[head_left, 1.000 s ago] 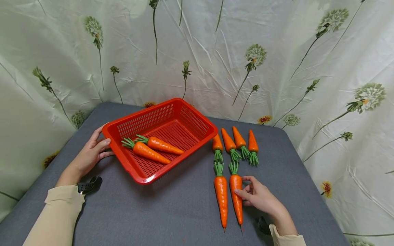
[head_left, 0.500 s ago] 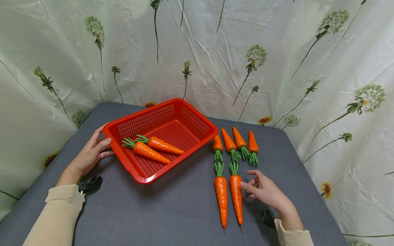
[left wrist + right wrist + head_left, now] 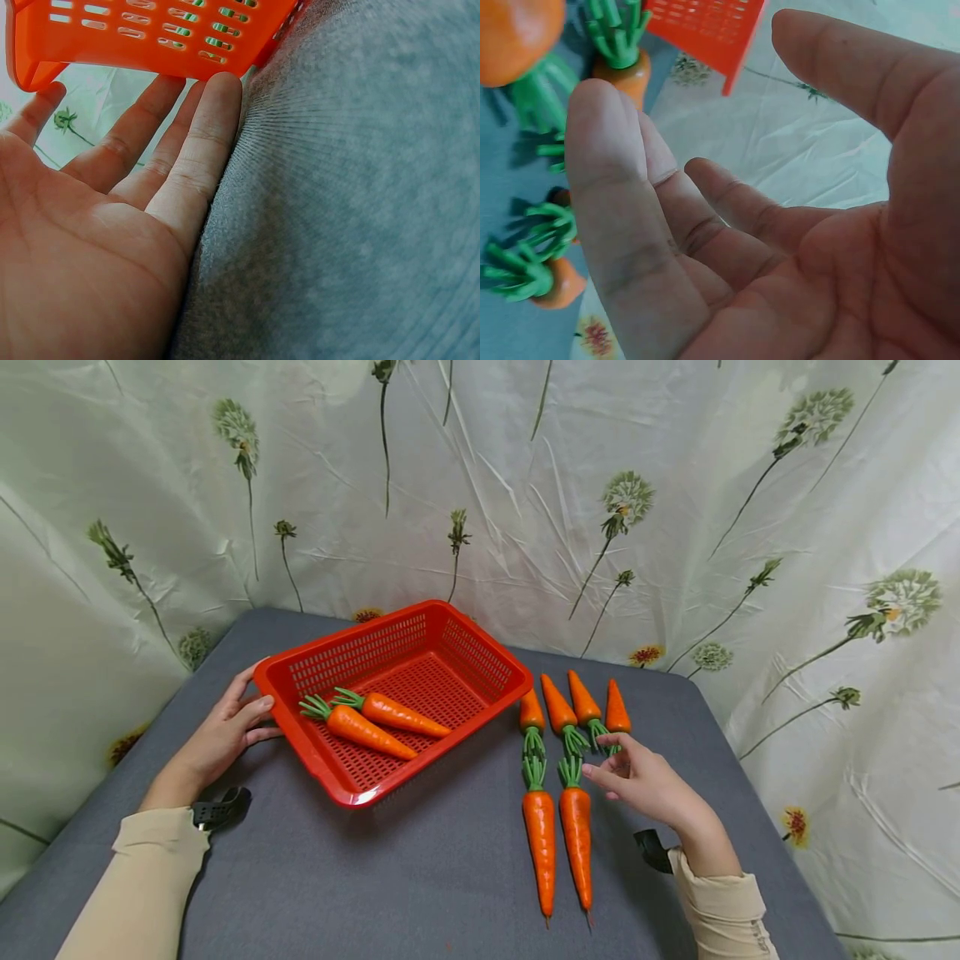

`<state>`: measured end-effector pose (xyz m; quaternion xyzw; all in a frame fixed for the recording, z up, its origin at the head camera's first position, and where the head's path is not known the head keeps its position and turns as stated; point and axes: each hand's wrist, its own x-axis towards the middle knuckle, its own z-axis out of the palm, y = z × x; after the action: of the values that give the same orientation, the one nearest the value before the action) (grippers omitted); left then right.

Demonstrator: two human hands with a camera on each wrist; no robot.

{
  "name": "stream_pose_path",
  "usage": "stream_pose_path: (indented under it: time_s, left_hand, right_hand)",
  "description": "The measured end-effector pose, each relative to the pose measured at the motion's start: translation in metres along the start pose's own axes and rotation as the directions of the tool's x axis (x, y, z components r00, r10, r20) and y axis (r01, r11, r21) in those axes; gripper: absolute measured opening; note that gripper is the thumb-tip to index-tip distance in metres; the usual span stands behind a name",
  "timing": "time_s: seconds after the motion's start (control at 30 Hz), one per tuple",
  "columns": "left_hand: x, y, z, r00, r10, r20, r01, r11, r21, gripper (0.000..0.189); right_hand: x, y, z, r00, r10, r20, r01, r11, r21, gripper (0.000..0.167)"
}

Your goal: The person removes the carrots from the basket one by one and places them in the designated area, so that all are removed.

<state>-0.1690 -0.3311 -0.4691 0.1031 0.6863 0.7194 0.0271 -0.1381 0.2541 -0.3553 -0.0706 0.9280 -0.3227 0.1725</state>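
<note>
My left hand [image 3: 228, 725] rests against the near-left end of a red plastic basket [image 3: 352, 797]. In the left wrist view its fingers [image 3: 196, 154] lie straight, tips touching the basket's slotted wall [image 3: 135, 34]. Inside the basket lie two orange carrots, a front one [image 3: 367, 732] and a back one [image 3: 405, 716], green tops to the left. My right hand [image 3: 648, 781] hovers with nothing held, fingers loosely bent and thumb apart. It is near the green top of the right front carrot [image 3: 576, 831] and partly covers the greens of the rightmost back carrot [image 3: 616, 706].
Another carrot [image 3: 539, 835] lies left of the right front one, tip toward me. Behind is a row of several carrots [image 3: 557, 702], greens toward me. Everything rests on a grey cloth-covered table [image 3: 390, 885]. A white flower-printed curtain [image 3: 517, 552] hangs at the back and sides.
My right hand has left the right front carrot, which it touched earlier, and moved away from me toward the back row's green tops. My left hand and the basket stay in place.
</note>
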Motion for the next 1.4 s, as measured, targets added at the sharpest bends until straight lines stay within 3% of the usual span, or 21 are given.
stream_pose_path:
  time_s: [0.33,0.63,1.07,1.4]
  left_hand:
    - [0.001,0.0,0.001,1.0,0.005,0.004,-0.005,1.0,-0.012,0.066]
    - [0.002,0.002,0.002,1.0,-0.012,-0.003,0.012,1.0,0.029,0.066]
    - [0.0,-0.001,-0.001,1.0,0.011,0.003,-0.011,0.999,-0.03,0.066]
    - [0.001,0.0,0.001,1.0,0.009,-0.001,-0.009,1.0,0.016,0.066]
  right_hand:
    - [0.022,-0.031,-0.012,0.997,-0.077,0.02,0.079,0.994,-0.08,0.067]
    - [0.036,-0.042,-0.019,0.993,-0.114,0.032,0.117,0.987,-0.113,0.062]
    - [0.071,-0.077,-0.016,0.976,-0.197,0.091,0.207,0.973,-0.104,0.061]
    - [0.1,-0.113,-0.01,0.964,-0.227,0.141,0.246,0.961,-0.129,0.054]
